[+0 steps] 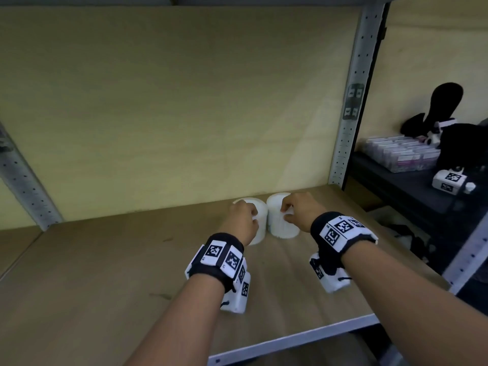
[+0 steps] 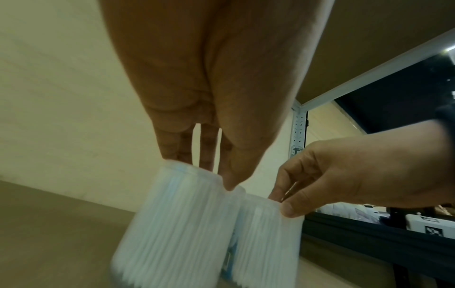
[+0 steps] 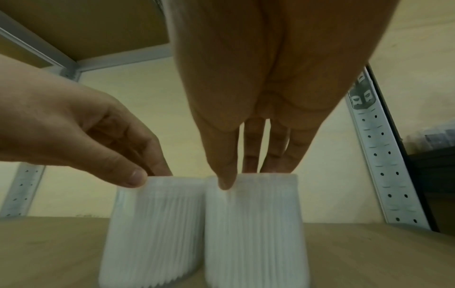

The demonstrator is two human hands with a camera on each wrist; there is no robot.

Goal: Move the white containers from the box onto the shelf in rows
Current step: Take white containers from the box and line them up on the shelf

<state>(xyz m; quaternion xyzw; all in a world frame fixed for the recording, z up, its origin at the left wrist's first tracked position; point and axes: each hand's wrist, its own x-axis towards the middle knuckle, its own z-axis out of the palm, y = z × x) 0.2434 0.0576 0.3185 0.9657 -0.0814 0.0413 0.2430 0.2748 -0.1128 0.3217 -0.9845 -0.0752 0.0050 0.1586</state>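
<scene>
We find two white containers standing upright on the shelf board [image 1: 105, 273], side by side and touching or nearly so, near the back panel [image 1: 171, 101] at about one o'clock from the middle of the board. The left container [image 1: 260, 220] is held at its top rim by the left hand [image 1: 241, 224], thumb on the near side and fingers curled over the far side. The right container [image 1: 280, 225] is held the same way by the right hand [image 1: 301, 211], thumb and fingers pinching the rim. Both bases appear to rest on the board in the wrist views, though blur prevents certainty. We judge the step in hand to be the setting-down of this pair, the start of a row along the back. The next move calls for letting go of both rims without tipping either container, then going back to the box, which we cannot see. At three o'clock stands a perforated metal upright [image 1: 353, 101]; beyond it, a dark table [image 1: 396, 186] carries clear cases and dark items.
</scene>
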